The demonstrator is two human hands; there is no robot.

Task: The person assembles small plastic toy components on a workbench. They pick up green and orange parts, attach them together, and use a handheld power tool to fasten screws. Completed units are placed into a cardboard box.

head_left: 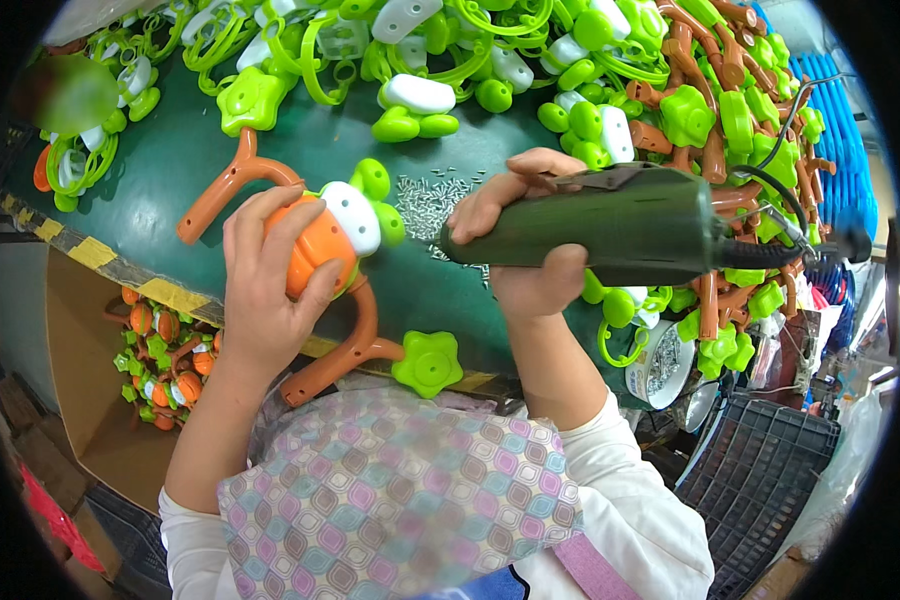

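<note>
My left hand (270, 270) is wrapped round a plastic toy with an orange body (320, 243), a white face piece (353, 218) and green ears. Brown forked branches, one ending in a green flower (428, 364), stick out from the toy on both sides. In my right hand (530, 240) is a dark green power screwdriver (610, 227) lying nearly level, its cable end to the right. The fingers close round its left end, beside a scatter of small silver screws (432, 205) on the green tabletop. The screwdriver's bit is hidden.
Green rings and white parts (420, 95) pile along the far side. Brown branches with green flowers (687, 115) heap at the right, near a tub of screws (662, 365) and a black crate (755, 470). Assembled toys fill a cardboard box (95, 370) below the striped table edge (90, 253).
</note>
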